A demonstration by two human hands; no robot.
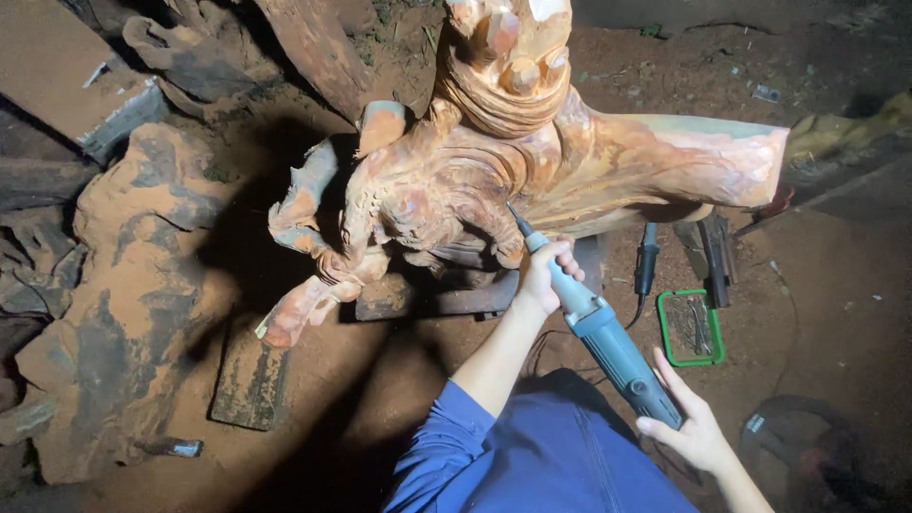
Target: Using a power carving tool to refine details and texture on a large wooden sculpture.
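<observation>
Grey grinder (608, 342) (both hands), tip on carving (494, 161)

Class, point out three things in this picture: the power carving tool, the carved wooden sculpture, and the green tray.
power carving tool (608, 347): head view, on its blue-grey body between the two hands.
carved wooden sculpture (446, 190): head view, on the reddish carved middle part.
green tray (662, 328): head view, on its left rim.

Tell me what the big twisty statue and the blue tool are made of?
The statue looks like raw, unvarnished wood: reddish-orange, with carved swirls and grain lines and a dull finish. The blue tool, held by the left hand and right hand, seems to have a matte plastic body and a grey, probably metal, neck and tip.
</observation>
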